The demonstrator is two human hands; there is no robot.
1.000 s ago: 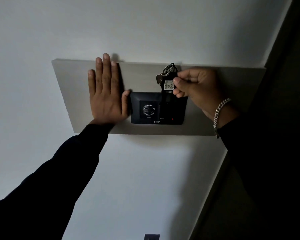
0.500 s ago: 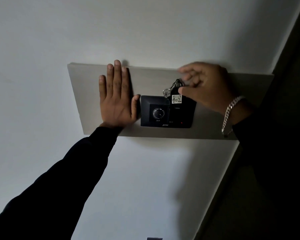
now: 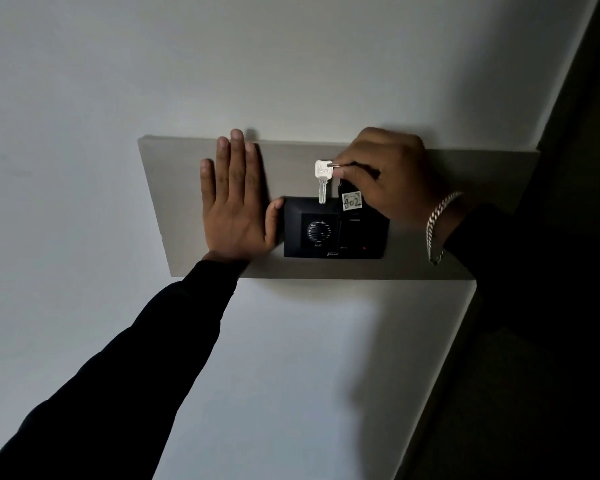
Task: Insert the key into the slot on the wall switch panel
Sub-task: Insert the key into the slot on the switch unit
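A black wall switch panel (image 3: 326, 233) sits on a grey backing board (image 3: 291, 161). It has a round grille on its left half and a small red light at the lower right. My right hand (image 3: 392, 174) pinches the key ring above the panel. From the ring hangs a silver key (image 3: 323, 180), its tip at the panel's top edge. A black key tag (image 3: 351, 201) labelled 402 stands in the panel's right half; how deep it sits I cannot tell. My left hand (image 3: 234, 199) lies flat on the board, thumb against the panel's left edge.
The white wall (image 3: 291, 64) surrounds the board. A dark door frame or wall edge (image 3: 568, 306) runs down the right side. A silver bracelet (image 3: 437, 226) circles my right wrist.
My right hand has shifted its hold up to the key ring. The silver key now hangs straight down in plain sight, and the 402 tag sits lower against the panel.
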